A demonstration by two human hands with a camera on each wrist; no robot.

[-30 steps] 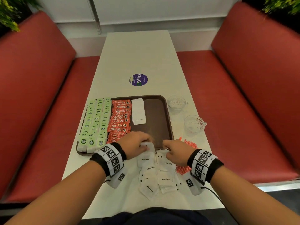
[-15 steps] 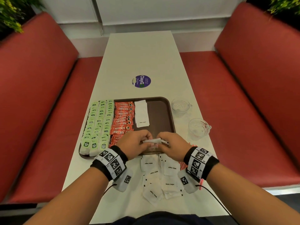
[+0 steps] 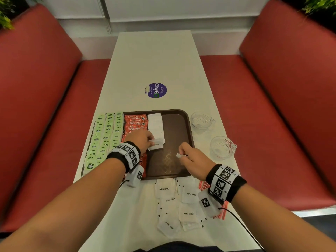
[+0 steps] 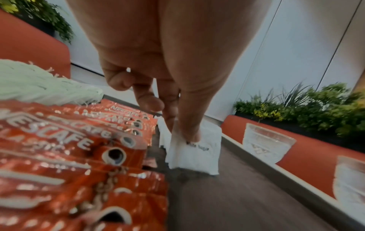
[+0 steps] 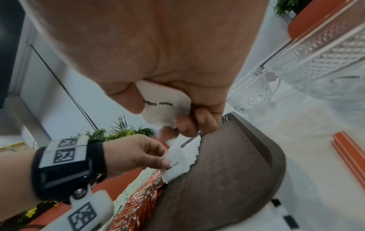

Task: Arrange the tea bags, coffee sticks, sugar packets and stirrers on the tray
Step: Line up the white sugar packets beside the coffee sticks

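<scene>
A brown tray holds rows of green tea bags, red coffee sticks and a line of white sugar packets. My left hand pinches one sugar packet at the near end of that line, its lower edge touching the tray floor in the left wrist view. My right hand hovers over the tray's middle and grips a few sugar packets in curled fingers. More loose sugar packets lie on the table near me. Red stirrers lie under my right wrist.
Two glass cups stand on the table right of the tray. A purple round sticker sits beyond the tray. Red benches flank the white table. The tray's right half shows bare brown floor.
Both hands rose from the loose packets to the tray. My left hand took one packet and carried it forward to the sugar line; my right hand kept the others and drifted right.
</scene>
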